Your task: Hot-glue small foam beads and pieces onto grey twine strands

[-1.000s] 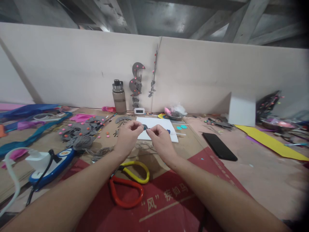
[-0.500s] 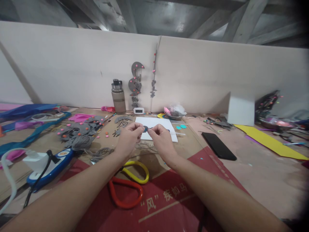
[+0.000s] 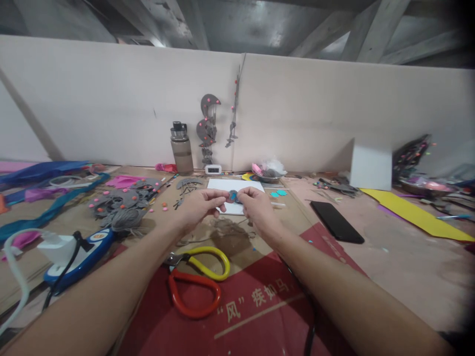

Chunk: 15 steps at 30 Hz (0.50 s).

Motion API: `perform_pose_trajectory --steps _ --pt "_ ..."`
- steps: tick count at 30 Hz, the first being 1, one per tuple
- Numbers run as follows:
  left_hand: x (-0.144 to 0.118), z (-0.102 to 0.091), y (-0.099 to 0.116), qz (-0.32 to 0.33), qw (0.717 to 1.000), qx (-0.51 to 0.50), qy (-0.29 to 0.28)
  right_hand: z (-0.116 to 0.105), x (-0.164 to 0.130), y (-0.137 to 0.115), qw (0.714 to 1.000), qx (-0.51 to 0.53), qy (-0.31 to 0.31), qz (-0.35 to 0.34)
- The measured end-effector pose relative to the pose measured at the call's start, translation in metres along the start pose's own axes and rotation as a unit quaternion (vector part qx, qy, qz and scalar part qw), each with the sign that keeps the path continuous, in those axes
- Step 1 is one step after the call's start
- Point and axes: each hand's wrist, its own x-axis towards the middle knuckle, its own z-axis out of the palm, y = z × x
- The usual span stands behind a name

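Observation:
Between my two hands is a small piece (image 3: 233,196), blue-teal and dark grey, pinched above a white board (image 3: 237,210). My left hand (image 3: 205,206) grips its left side with thumb and forefinger. From the right, my right hand (image 3: 256,205) pinches its other side, partly covering it. Its exact kind is too small to make out. Below the hands, grey cord (image 3: 208,236) trails over the cardboard. Nearer to me lie scissors (image 3: 200,277) with one yellow and one red handle. Small teal cutouts (image 3: 278,193) rest right of the board.
Grey felt pieces with pink beads (image 3: 122,200) and a yarn ball (image 3: 128,218) lie left, near a blue-white power strip (image 3: 83,259). A bottle (image 3: 181,151) and small clock (image 3: 213,169) stand at the wall. A black phone (image 3: 336,221) and yellow sheet (image 3: 419,215) lie right.
Both hands have shifted slightly right, and the small piece now shows more of its teal face. The scissors' pivot has come into view beside my left forearm.

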Motion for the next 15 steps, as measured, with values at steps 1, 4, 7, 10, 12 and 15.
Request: perform_pose_trajectory --steps 1,4,7,10,12,15 --pt "0.0 -0.002 0.002 -0.001 1.0 0.007 0.0 -0.001 0.001 0.0 1.0 -0.005 0.001 0.001" --pt "0.0 -0.003 0.006 0.006 0.999 0.03 0.018 -0.003 0.001 -0.002 1.0 -0.028 -0.003 -0.011" --pt "-0.001 -0.002 0.004 0.027 0.996 0.081 0.035 -0.004 -0.004 -0.007 0.996 -0.075 -0.023 -0.048" --pt "-0.001 -0.002 0.002 0.045 0.989 0.142 0.023 -0.004 -0.009 -0.012 0.988 -0.122 -0.04 -0.082" --pt "-0.001 -0.003 0.001 0.045 0.986 0.162 0.015 -0.004 -0.011 -0.014 0.984 -0.145 -0.044 -0.096" --pt "-0.001 -0.004 0.0 0.032 0.983 0.179 0.019 -0.003 -0.012 -0.014 0.979 -0.163 -0.053 -0.11"
